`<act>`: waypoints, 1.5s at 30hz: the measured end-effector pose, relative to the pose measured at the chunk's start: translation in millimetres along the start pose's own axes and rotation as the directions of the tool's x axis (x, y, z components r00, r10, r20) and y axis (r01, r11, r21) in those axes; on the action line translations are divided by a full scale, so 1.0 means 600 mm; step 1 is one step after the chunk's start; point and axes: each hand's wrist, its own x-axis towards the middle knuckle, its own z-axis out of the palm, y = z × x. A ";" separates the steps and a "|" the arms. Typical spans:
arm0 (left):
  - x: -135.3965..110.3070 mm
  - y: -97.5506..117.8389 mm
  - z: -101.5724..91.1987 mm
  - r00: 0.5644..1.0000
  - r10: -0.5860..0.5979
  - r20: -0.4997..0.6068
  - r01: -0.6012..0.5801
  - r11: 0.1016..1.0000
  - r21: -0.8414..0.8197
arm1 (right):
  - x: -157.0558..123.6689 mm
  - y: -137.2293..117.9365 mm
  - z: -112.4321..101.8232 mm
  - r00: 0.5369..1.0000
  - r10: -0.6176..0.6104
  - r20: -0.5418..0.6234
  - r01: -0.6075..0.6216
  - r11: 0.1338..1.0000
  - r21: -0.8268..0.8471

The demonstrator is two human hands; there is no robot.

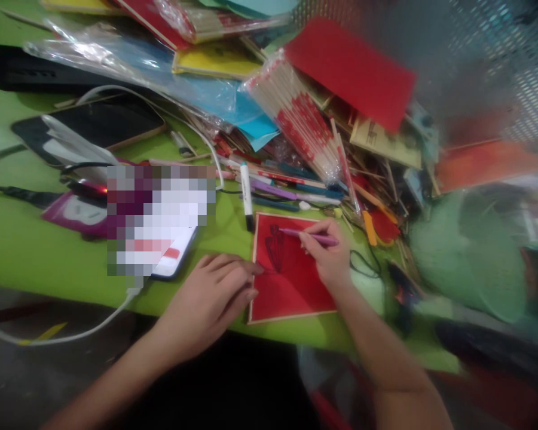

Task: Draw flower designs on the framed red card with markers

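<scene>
A red card [300, 292] with pale edges lies on the green table, with a dark line drawing [274, 249] on its upper left part. My right hand [329, 254] is closed around a purple pen [325, 239], whose tip touches the card beside the drawing's top. Along the card's left edge rests my left hand [215, 292], fingers loosely extended, the index finger and thumb touching the card. A black-and-white marker [246, 197] lies just beyond the card's upper left corner.
At left are a lit phone [173, 254] with a white cable, a purple power strip [67, 215] and a dark phone [121, 122]. Bundled sticks [296, 113], pens and coloured cards crowd the back. A red sheet [349, 65] tops the pile; a translucent green container [470, 257] stands right.
</scene>
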 end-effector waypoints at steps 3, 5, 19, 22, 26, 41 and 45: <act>0.000 0.000 0.000 1.000 0.001 -0.003 -0.001 1.000 0.001 | 0.000 -0.002 0.000 1.000 0.001 -0.005 -0.001 1.000 0.006; 0.000 -0.001 -0.001 1.000 0.004 0.000 -0.004 1.000 0.002 | 0.000 -0.002 0.000 1.000 -0.002 -0.011 0.002 1.000 0.020; -0.001 -0.001 0.001 1.000 0.020 -0.007 -0.020 1.000 -0.003 | -0.004 -0.004 -0.001 0.999 -0.026 0.038 0.025 0.999 0.025; -0.001 -0.002 0.001 1.000 0.018 -0.007 -0.018 1.000 -0.006 | -0.004 -0.003 -0.002 0.999 -0.026 0.035 0.026 1.000 0.011; -0.001 -0.002 0.002 1.000 0.021 -0.011 -0.021 1.000 -0.011 | -0.002 -0.001 -0.001 1.000 -0.025 0.010 0.025 0.999 0.027; -0.001 -0.003 0.002 1.000 0.012 -0.007 -0.012 1.000 -0.008 | 0.005 0.003 0.000 1.000 -0.001 -0.005 0.001 0.999 0.047; 0.000 -0.003 0.003 1.000 0.022 -0.018 -0.022 1.000 -0.005 | 0.004 0.003 0.000 1.000 -0.006 0.003 0.006 0.999 0.033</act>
